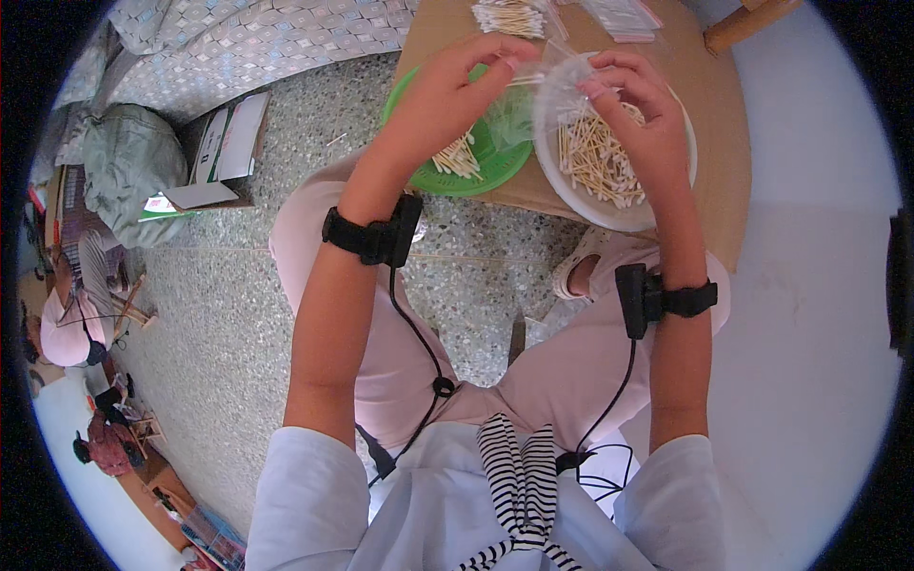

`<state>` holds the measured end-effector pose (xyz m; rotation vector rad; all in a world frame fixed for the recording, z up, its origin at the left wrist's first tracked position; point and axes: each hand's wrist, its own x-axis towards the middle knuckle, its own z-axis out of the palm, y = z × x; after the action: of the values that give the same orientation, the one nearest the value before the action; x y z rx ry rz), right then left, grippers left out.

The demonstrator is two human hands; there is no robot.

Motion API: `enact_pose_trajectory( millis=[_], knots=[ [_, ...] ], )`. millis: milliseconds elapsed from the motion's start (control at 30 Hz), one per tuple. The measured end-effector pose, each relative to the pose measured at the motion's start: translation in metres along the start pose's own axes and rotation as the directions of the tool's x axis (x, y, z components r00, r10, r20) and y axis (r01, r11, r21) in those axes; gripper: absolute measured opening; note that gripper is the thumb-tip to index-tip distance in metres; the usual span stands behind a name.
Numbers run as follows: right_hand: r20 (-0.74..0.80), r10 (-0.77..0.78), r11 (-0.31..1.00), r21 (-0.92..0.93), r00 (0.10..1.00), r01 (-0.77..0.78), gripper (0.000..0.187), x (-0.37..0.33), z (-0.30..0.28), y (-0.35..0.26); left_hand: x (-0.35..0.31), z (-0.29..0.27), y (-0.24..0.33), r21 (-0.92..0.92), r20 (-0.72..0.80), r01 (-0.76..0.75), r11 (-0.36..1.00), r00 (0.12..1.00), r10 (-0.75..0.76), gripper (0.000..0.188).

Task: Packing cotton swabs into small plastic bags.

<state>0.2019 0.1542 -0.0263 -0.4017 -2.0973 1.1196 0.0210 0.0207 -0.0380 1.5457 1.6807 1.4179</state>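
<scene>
Both hands are raised over the far edge of the cardboard-covered table. My left hand (462,86) is closed, thumb and forefinger pinching the edge of a clear plastic bag (509,119). Opposite it, my right hand (643,109) grips the same bag with bent fingers. A few white-tipped cotton swabs (526,80) show between the hands; whether they are inside the bag I cannot tell. Beneath my right hand, a white round bowl (571,198) holds many loose cotton swabs (595,157). Under my left hand is a green plastic basket (509,171) with a smaller heap of swabs (459,160).
At the table's (719,162) far side lie a swab pile (509,17) and flat clear bags (624,17). A wooden leg (747,27) stands at the far right. On the left are an open carton (228,143), a grey-green sack (133,162) and other seated people (71,328).
</scene>
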Motion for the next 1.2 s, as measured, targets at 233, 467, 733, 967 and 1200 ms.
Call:
enact_pose_trajectory(
  millis=[233,467,733,967,1200],
  knots=[
    [0.004,0.101,0.992,-0.073,0.995,-0.101,0.022,-0.005,0.014,0.004,-0.001,0.008,0.006,0.102,-0.005,0.031,0.994,1.000,-0.031,0.043],
    [-0.028,0.118,0.981,-0.149,0.993,-0.120,0.022,-0.004,0.013,-0.003,-0.001,0.018,0.004,0.430,0.053,-0.188,0.883,0.982,0.183,0.063],
    [0.187,-0.033,0.993,-0.108,0.982,0.054,0.025,-0.006,0.009,0.004,0.002,0.032,0.000,0.250,0.043,-0.184,0.951,0.983,0.179,0.069],
    [0.138,0.053,0.999,-0.006,0.989,-0.052,0.026,0.004,-0.011,0.008,-0.001,0.030,0.005,0.238,0.077,-0.153,0.959,0.987,0.139,0.070],
    [0.251,0.134,0.913,-0.408,0.959,-0.021,0.022,-0.001,-0.032,0.031,-0.002,0.025,0.009,0.296,0.119,-0.166,0.940,0.984,0.136,0.068]
  ],
)
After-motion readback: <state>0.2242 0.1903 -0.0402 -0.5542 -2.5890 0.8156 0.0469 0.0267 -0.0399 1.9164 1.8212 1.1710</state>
